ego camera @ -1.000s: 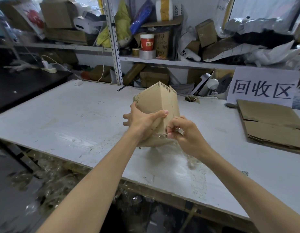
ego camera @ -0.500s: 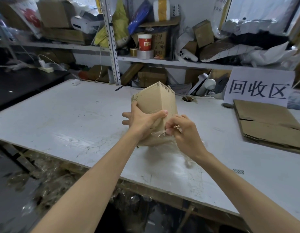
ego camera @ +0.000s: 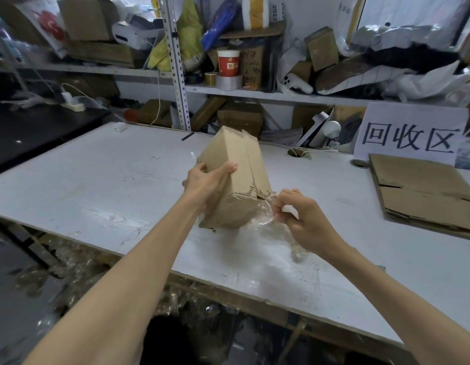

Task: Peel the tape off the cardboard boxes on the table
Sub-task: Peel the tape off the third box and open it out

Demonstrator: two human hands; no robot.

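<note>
A small brown cardboard box (ego camera: 239, 164) is held tilted above the white table (ego camera: 96, 185), its far end leaning away from me. My left hand (ego camera: 206, 184) grips its left side, thumb on the top face. The box's near top edge shows torn paper where corrugation is bared. Just right of the box's near corner, my right hand (ego camera: 299, 217) pinches a strip of clear tape (ego camera: 264, 210). The strip stretches from the box's lower right corner to my fingers, and more crumpled tape hangs below my right wrist.
Flattened cardboard (ego camera: 423, 191) lies at the table's right, in front of a white paper sign (ego camera: 410, 135). Cluttered metal shelves (ego camera: 175, 75) stand behind the table. A cable hole (ego camera: 297, 152) is at the back edge. Crumpled tape scraps (ego camera: 78, 270) lie on the floor below the near edge.
The box has tipped over from upright to slanted. My right hand has pulled away to the right and down, drawing the clear tape off the box's near corner.
</note>
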